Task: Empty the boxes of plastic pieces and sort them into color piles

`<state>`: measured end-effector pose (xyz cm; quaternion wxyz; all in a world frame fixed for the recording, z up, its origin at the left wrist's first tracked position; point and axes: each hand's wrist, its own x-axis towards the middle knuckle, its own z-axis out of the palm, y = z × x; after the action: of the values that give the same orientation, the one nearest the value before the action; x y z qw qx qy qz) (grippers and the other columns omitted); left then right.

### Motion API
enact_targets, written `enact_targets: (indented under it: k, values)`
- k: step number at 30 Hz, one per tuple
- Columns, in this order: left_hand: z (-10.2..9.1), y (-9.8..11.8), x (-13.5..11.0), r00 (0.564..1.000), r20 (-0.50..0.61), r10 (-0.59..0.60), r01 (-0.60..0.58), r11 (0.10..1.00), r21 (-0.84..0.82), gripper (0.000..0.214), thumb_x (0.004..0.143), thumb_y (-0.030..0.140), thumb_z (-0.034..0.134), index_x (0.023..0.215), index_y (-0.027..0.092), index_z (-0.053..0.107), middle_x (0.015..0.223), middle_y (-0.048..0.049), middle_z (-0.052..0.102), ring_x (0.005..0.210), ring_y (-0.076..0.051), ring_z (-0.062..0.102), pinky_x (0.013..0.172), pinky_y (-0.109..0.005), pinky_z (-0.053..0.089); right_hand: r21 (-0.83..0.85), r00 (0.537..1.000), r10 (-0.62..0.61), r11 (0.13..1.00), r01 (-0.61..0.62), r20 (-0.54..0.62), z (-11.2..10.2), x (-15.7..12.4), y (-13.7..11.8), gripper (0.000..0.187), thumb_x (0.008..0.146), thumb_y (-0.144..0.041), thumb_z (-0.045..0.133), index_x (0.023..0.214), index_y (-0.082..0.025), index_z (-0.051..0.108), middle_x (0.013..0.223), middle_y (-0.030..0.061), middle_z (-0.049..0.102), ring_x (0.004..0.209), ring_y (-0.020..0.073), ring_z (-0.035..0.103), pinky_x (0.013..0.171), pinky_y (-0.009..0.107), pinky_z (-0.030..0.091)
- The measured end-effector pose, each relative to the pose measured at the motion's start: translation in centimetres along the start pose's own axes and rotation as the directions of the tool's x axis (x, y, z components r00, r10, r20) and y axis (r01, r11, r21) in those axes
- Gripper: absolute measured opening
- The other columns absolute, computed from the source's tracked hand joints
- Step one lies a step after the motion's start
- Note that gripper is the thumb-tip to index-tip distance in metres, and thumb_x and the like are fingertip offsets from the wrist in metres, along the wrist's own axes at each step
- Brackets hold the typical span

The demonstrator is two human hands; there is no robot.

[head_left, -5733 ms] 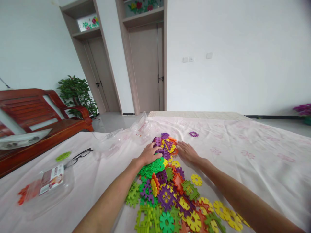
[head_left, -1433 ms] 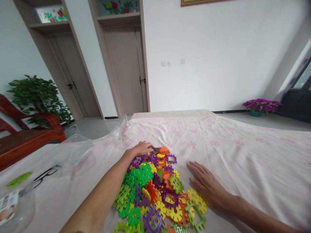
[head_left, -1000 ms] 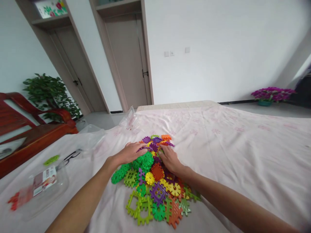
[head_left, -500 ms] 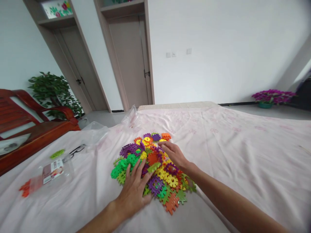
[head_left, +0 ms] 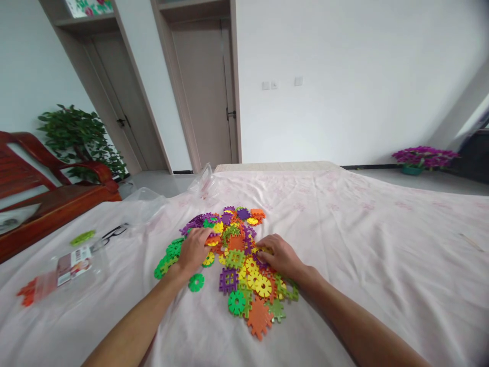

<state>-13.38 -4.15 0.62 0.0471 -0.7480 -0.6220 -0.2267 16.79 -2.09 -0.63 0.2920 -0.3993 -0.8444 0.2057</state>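
A pile of colourful plastic interlocking building pieces spreads over the cloth in front of me. My left hand rests on its left part, fingers loosely bent beside orange and yellow pieces, the thumb mostly hidden. Green notched discs lie just left of that hand. On the pile's right edge is my right hand, its fingers curved and apart from the thumb, touching a purple piece. Between the hands lie an orange square piece and a light-green lattice piece. Nearer me are a purple window-shaped piece and yellow discs.
A clear plastic bag with a printed label lies on the left, holding orange pieces. Dark-framed glasses and a light-green piece are behind it. More clear plastic lies farther back. A wooden bench stands at left.
My left hand has moved away from me and left, with green pieces shifted left and a green disc now apart. My right hand has come slightly nearer. The pile's middle is more spread out.
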Motion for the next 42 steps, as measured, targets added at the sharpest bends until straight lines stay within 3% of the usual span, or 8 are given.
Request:
enact_targets:
  k: [3,7,10,13,18,25,32,42]
  values:
    - [0.0,-0.7,1.3,0.988,-0.071,-0.136,0.127,0.985,-0.117,0.029,0.082,0.011,0.053,0.108,0.022,0.062,0.105,-0.0058,0.069,0.101,-0.021,0.061,0.091,-0.034,0.047,0.236,0.982,0.159,0.963,-0.131,-0.104,0.2,0.4,0.6,0.023,0.083,-0.036,0.057,0.083,-0.022,0.076,0.083,0.0042,0.073,0.082,0.0216,0.065,0.08,0.033,0.048]
    - [-0.7,1.6,1.3,0.981,-0.11,-0.158,0.146,0.984,-0.106,0.042,0.08,0.009,0.051,0.119,0.022,0.058,0.118,-0.0071,0.066,0.114,-0.024,0.058,0.1,-0.041,0.043,0.525,0.88,0.421,0.811,-0.257,-0.22,-0.2,0.7,2.1,0.044,0.086,-0.055,0.052,0.098,-0.019,0.074,0.095,0.0075,0.073,0.087,0.0241,0.065,0.081,0.036,0.049]
    - [-1.5,6.2,-0.3,0.994,-0.101,-0.039,0.034,0.998,-0.045,0.048,0.08,0.014,0.053,0.127,0.025,0.056,0.135,-0.0068,0.057,0.137,-0.029,0.039,0.111,-0.053,0.031,0.558,0.884,0.413,0.797,-0.234,-0.22,-0.7,0.6,2.6,0.05,0.088,-0.059,0.049,0.108,-0.019,0.071,0.107,0.0083,0.072,0.1,0.0262,0.063,0.093,0.039,0.046]
    - [-1.9,11.1,-2.9,0.988,0.079,0.136,-0.127,0.987,-0.103,0.055,0.081,0.037,0.063,0.134,0.03,0.052,0.144,-0.0058,0.05,0.142,-0.033,0.03,0.115,-0.061,0.019,0.548,0.904,0.381,0.807,-0.222,-0.194,-0.7,0.4,2.6,0.051,0.089,-0.059,0.048,0.11,-0.019,0.07,0.109,0.0082,0.071,0.104,0.0271,0.062,0.097,0.041,0.045]
    - [-0.9,15.0,-6.4,0.85,0.338,0.404,-0.342,0.912,-0.228,0.08,0.07,0.067,0.065,0.141,0.039,0.042,0.155,-0.0063,0.035,0.145,-0.037,0.022,0.114,-0.07,0.009,0.521,0.917,0.353,0.827,-0.212,-0.187,-0.5,0.2,2.7,0.051,0.089,-0.06,0.048,0.108,-0.019,0.072,0.111,0.0092,0.071,0.106,0.0277,0.062,0.1,0.043,0.043]
    - [0.8,13.4,-5.3,0.935,0.231,0.269,-0.271,0.962,-0.027,0.054,0.084,0.032,0.057,0.137,0.033,0.046,0.144,-0.0062,0.048,0.133,-0.028,0.041,0.115,-0.057,0.021,0.478,0.945,0.279,0.862,-0.167,-0.172,-0.5,0.1,2.0,0.043,0.092,-0.053,0.047,0.108,-0.021,0.071,0.108,0.0076,0.071,0.103,0.0268,0.063,0.098,0.043,0.046]
    - [0.0,12.6,-3.9,0.943,0.224,0.245,-0.249,0.968,-0.01,0.048,0.077,0.016,0.057,0.122,0.029,0.054,0.117,-0.0042,0.059,0.11,-0.024,0.051,0.097,-0.041,0.042,0.626,0.973,0.217,0.77,-0.121,-0.078,-0.3,-0.3,1.4,0.042,0.087,-0.047,0.06,0.121,-0.022,0.064,0.117,0.007,0.069,0.106,0.0251,0.063,0.096,0.041,0.049]
    - [-0.3,8.2,-2.2,0.987,0.071,0.145,-0.154,0.978,0.143,0.045,0.074,0.008,0.054,0.115,0.026,0.059,0.113,-0.0071,0.059,0.108,-0.026,0.05,0.095,-0.042,0.043,0.739,0.968,0.252,0.654,-0.162,-0.01,-0.8,-0.4,0.5,0.049,0.084,-0.056,0.061,0.118,-0.021,0.066,0.112,0.0094,0.071,0.101,0.0253,0.066,0.091,0.041,0.051]
